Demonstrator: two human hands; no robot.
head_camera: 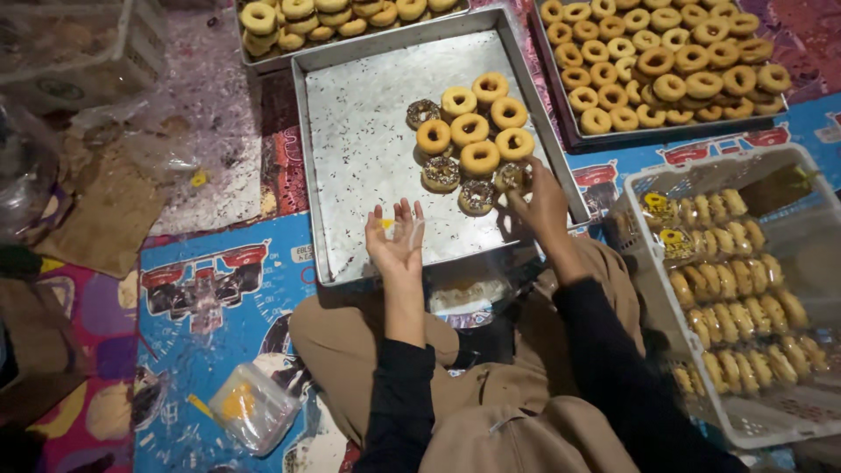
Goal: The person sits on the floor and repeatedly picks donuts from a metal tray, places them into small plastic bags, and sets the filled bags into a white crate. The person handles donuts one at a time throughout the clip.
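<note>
Sitting on patterned floor mat (219,289) | steel tray (368,166) | dim room

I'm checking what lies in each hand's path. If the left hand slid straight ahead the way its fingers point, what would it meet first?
The left hand points up the metal tray. Ahead is bare tray floor; the doughnut cluster sits right of that line, so probably the tray's far rim first, though depth is unclear.

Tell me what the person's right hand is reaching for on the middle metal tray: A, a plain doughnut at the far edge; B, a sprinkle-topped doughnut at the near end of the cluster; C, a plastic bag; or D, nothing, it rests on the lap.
B: the right hand has its fingertips at a sprinkle-topped doughnut on the metal tray.
</note>
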